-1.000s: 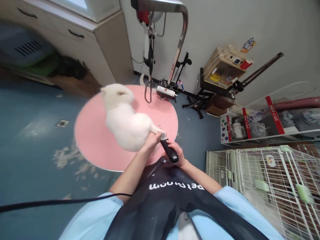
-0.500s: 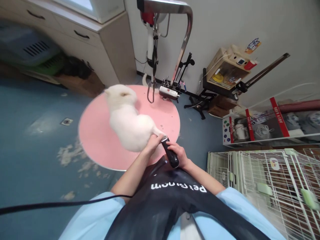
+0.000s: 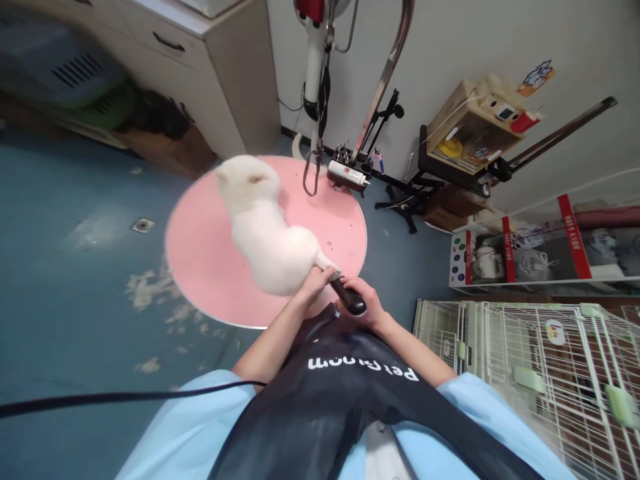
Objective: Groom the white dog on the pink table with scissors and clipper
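A white short-coated animal [image 3: 273, 247], a dog or a cat, is on the round pink table [image 3: 210, 293], its rear towards me. My left hand [image 3: 316, 283] is closed round its thin tail [image 3: 326, 263], close to the tail's end. In my right hand [image 3: 367, 300] is a black hair clipper [image 3: 350, 299], its body slanting down and right. The clipper's head is at the tail, just beside my left fingers. Exactly where the blade touches is too small to make out.
Behind the table stands a metal post [image 3: 380, 93] with a hanging loop [image 3: 312, 173] and a white bottle [image 3: 347, 173]. White wire cages [image 3: 500, 347] are at the right. Fur clumps [image 3: 150, 288] lie on the floor at left. A black cord [image 3: 125, 395] crosses at lower left.
The clipper has tilted, its rear end swinging up and right, and my right hand has turned with it. My left hand keeps its hold on the tail. The whole view has shifted slightly.
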The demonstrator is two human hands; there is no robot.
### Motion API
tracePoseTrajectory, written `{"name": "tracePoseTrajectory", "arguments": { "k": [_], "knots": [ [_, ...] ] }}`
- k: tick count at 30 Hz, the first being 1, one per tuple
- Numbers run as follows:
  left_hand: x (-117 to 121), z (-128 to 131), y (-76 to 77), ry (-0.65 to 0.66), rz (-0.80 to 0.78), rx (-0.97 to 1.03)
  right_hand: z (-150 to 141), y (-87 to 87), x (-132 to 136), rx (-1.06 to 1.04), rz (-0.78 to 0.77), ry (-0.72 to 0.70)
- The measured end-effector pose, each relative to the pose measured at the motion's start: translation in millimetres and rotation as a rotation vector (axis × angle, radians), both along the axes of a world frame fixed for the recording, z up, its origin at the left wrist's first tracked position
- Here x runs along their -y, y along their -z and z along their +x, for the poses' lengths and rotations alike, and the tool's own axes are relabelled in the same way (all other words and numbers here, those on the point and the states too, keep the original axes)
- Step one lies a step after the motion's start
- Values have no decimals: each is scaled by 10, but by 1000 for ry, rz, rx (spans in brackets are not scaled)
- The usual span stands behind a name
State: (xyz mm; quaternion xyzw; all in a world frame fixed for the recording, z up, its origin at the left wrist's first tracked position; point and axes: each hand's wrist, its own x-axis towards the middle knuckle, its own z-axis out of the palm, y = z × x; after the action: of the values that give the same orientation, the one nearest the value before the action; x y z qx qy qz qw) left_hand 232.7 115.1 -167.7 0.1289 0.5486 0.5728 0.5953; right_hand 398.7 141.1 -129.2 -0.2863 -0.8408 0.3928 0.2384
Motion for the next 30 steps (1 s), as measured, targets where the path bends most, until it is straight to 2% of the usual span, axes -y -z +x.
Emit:
{"name": "tracePoseTrajectory", "arguments": {
  "k": [4,7,9,11,16,20,23,30],
  "knots": [
    [-28,18,-12,-35,-29,159,51,72,-26,2,-260,210],
    [-29,29,-23,-40,-46,242,164,149,-45,-180,-546,438],
    [-26,37,-21,-49,-63,286,255,184,-41,-248,-623,508],
    [-21,42,-17,-63,-79,321,329,198,-16,-237,-510,508],
    [-4,30,-58,-64,-99,399,355,200,71,-303,-51,395],
    [-1,15,-120,-67,-98,430,304,186,60,-344,138,232],
    [-7,11,-126,-77,-95,443,284,161,45,-338,122,189],
    [13,58,-3,-100,-57,422,246,147,74,-223,-117,250]
  ]
}}
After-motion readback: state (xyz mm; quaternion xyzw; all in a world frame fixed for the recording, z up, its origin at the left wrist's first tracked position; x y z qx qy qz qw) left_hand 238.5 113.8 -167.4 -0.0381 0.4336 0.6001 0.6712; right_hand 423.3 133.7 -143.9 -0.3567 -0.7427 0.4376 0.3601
